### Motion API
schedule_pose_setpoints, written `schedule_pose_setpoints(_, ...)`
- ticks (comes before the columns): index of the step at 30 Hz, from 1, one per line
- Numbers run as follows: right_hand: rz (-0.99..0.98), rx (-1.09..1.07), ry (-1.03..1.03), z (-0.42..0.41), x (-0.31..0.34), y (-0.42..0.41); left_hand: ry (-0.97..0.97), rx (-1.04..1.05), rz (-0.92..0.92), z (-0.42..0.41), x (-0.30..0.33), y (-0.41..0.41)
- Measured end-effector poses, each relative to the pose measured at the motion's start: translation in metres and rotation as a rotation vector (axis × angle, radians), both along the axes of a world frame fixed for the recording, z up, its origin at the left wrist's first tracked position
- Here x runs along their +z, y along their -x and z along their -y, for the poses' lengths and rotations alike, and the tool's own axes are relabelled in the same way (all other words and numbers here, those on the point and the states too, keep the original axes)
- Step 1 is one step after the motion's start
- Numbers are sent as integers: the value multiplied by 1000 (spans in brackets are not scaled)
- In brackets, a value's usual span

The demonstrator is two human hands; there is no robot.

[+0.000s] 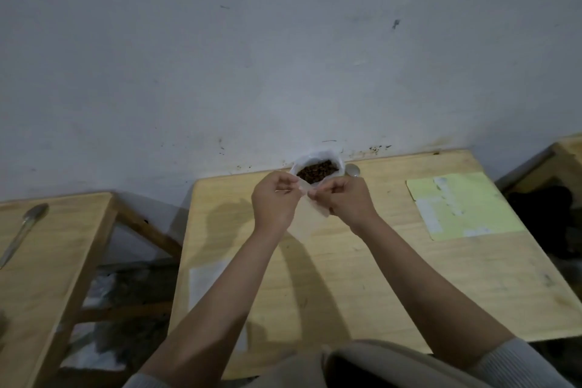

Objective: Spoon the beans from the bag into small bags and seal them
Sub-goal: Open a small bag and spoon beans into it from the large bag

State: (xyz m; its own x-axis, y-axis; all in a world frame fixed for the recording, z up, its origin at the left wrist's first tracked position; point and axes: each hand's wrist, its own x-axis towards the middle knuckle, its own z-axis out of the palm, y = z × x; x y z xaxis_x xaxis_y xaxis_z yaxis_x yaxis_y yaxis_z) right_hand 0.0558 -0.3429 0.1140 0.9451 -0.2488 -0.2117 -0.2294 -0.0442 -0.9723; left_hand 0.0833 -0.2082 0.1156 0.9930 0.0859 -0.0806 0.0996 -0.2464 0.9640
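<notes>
**Opening a small bag beside the beans**

Small bag [310, 198], held above the table [378, 261], is pinched by left hand [275, 198] and right hand [348, 198]. Bean bag [318, 168] stands open at twelve o'clock. Seemingly opening; next, mouth spread, spoon [352, 171] fetched.

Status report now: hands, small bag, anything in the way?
Left hand and right hand both pinch small bag, held above table. Bean bag open behind. Nothing in the way.

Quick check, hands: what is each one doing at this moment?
Left hand: pinching the top edge of a small clear bag.
Right hand: pinching the same bag's top edge; possibly holds a spoon, unclear.
</notes>
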Motion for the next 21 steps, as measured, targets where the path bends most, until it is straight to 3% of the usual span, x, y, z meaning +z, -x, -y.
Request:
schedule_pose_setpoints(3, 91, 21, 218, 5, -2, -1, -62, 10, 2, 7, 4, 1)
schedule_pose_setpoints(8, 103, 117, 264, 19, 2, 0, -79, 27, -11, 14, 7, -5)
schedule_pose_setpoints(13, 108, 214, 605, 24, 8, -1, -143, -54, -25, 21, 8, -8)
schedule_pose_setpoints(21, 58, 138, 461, 30, 3, -6, -204, -85, 16, 29, 11, -9)
